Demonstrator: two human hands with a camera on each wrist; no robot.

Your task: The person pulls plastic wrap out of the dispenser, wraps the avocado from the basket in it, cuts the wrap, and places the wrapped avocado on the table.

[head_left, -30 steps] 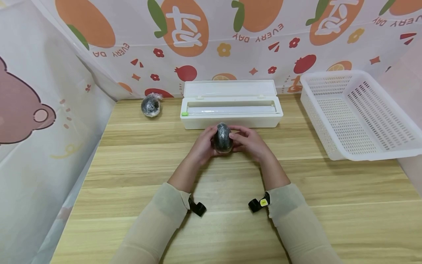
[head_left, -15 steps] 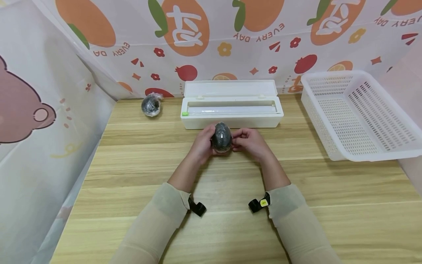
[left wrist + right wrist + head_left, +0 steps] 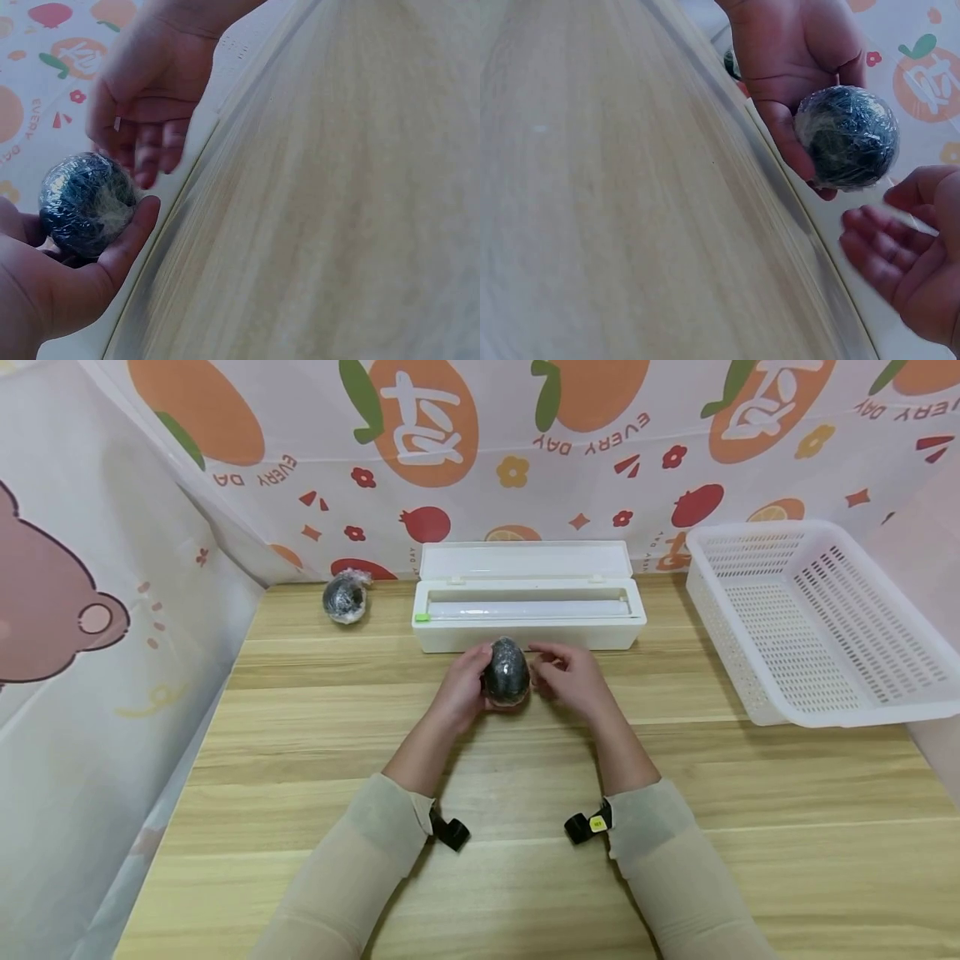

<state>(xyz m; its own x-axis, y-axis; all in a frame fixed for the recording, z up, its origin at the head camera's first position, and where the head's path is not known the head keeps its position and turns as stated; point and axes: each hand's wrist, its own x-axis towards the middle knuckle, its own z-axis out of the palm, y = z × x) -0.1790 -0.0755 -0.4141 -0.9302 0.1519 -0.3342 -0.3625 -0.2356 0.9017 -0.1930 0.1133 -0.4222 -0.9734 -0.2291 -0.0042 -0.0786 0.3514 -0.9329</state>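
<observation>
My left hand (image 3: 462, 687) holds a dark, egg-shaped fruit (image 3: 507, 672), perhaps an avocado, wrapped in clear cling film. In the left wrist view, bunched film shows pale on the near side of the wrapped fruit (image 3: 88, 204), beside the thumb. Just right of it is my right hand (image 3: 570, 681), its fingers loosely bent and apart from the fruit. The right wrist view shows nothing between the fingers of that right hand (image 3: 919, 259). Behind both hands stands a white cling film dispenser (image 3: 528, 637), its lid up and a roll (image 3: 525, 609) inside.
A second film-wrapped dark round thing (image 3: 345, 597) lies at the back left of the wooden table (image 3: 300, 760). To the right stands a white perforated plastic basket (image 3: 738, 672). A fruit-printed cloth (image 3: 577, 468) rises along the back edge.
My right hand's fingers were on the wrapped fruit a second ago and have come away to the right. The left hand keeps its hold, nearly in the same spot.
</observation>
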